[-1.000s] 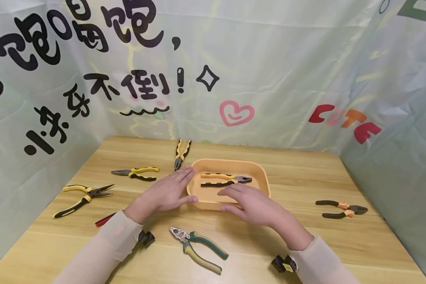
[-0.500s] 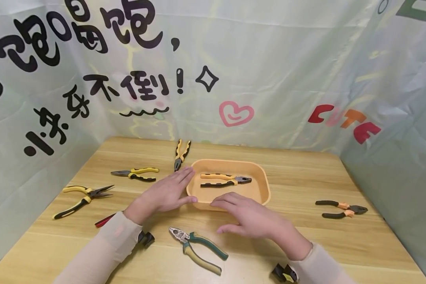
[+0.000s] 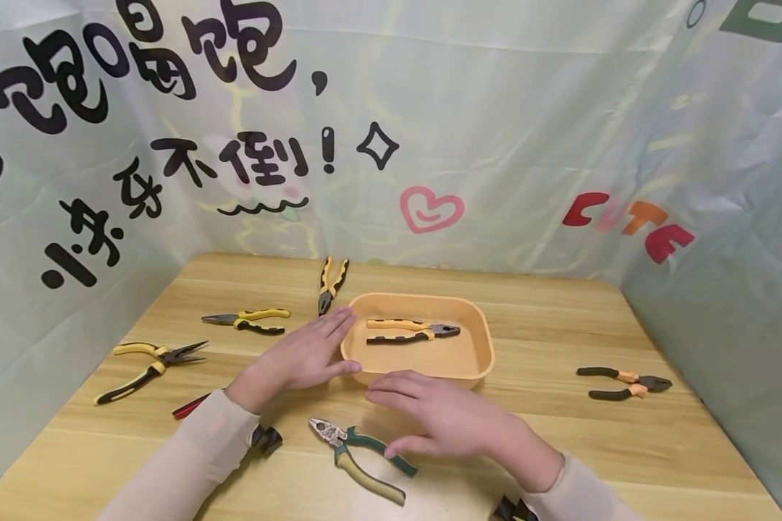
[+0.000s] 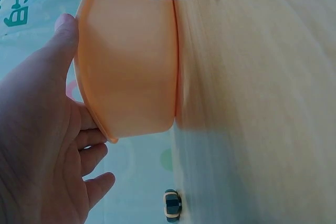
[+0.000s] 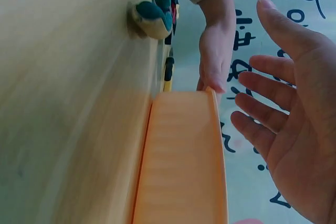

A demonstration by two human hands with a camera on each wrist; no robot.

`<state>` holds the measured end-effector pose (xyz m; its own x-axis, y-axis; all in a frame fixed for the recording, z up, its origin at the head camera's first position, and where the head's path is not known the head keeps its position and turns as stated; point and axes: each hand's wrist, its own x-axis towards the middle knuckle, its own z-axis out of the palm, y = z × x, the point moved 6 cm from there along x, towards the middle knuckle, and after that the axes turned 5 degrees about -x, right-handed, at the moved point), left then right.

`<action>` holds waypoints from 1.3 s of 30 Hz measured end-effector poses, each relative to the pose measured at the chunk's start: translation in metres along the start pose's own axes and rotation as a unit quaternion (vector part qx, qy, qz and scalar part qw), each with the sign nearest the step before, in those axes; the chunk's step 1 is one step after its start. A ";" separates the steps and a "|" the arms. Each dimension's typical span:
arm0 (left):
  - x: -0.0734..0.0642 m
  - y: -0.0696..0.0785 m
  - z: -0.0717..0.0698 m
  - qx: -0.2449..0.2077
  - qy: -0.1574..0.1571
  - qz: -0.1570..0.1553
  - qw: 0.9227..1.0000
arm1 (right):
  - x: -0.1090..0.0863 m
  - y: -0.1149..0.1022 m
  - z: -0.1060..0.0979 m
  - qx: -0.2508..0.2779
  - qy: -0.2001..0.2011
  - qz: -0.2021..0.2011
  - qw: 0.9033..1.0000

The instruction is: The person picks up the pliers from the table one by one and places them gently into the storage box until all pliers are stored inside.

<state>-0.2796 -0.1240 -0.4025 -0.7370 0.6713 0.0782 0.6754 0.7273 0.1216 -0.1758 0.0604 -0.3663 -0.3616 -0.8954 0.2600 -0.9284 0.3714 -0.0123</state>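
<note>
Wood-grain tabletop (image 3: 547,318) carries green-and-beige combination pliers (image 3: 360,474) toward its front edge; left hand (image 3: 313,353), fingers extended, touches orange tray (image 3: 456,358); right hand (image 3: 439,416), spread and empty, appears at the pliers-approach step, next requiring finger closure.

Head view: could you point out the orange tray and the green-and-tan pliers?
Orange tray (image 3: 431,358): head view, bare inside floor.
Green-and-tan pliers (image 3: 356,467): head view, on the tan handle.

Tray (image 3: 423,363): smooth, matt plastic is seen.
Green-handled pliers (image 3: 347,459): mottled, rough-looking metal is shown.
Tabletop (image 3: 632,449): wood grain is softly glossed.
Backdrop (image 3: 528,137): smooth cloth is lightly creased.
</note>
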 end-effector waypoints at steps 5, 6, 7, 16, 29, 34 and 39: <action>-0.001 0.000 0.000 -0.001 0.000 -0.003 1.000 | 0.003 -0.007 0.005 -0.008 -0.020 -0.007 1.000; -0.001 0.000 -0.001 -0.003 0.002 -0.003 1.000 | 0.003 -0.008 0.007 -0.011 -0.028 -0.007 1.000; -0.001 -0.001 -0.001 -0.003 0.003 -0.003 1.000 | 0.004 -0.010 0.009 -0.013 -0.037 -0.007 0.999; 0.000 0.000 -0.002 -0.007 0.004 -0.001 1.000 | 0.005 -0.022 0.023 -0.036 -0.070 -0.023 0.997; 0.000 -0.001 -0.002 -0.008 0.006 -0.001 1.000 | 0.005 -0.031 0.036 -0.049 -0.109 -0.040 0.992; -0.001 -0.001 -0.001 -0.006 0.004 -0.001 1.000 | 0.003 -0.032 0.039 -0.039 -0.135 -0.021 0.990; -0.001 0.000 0.000 -0.006 0.001 0.000 1.000 | 0.001 -0.032 0.039 -0.024 -0.144 -0.006 0.989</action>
<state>-0.2787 -0.1241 -0.4026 -0.7376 0.6704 0.0807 0.6745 0.7261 0.1333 -0.1497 0.0382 -0.4034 -0.3662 -0.9301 -0.0269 -0.9302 0.3652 0.0364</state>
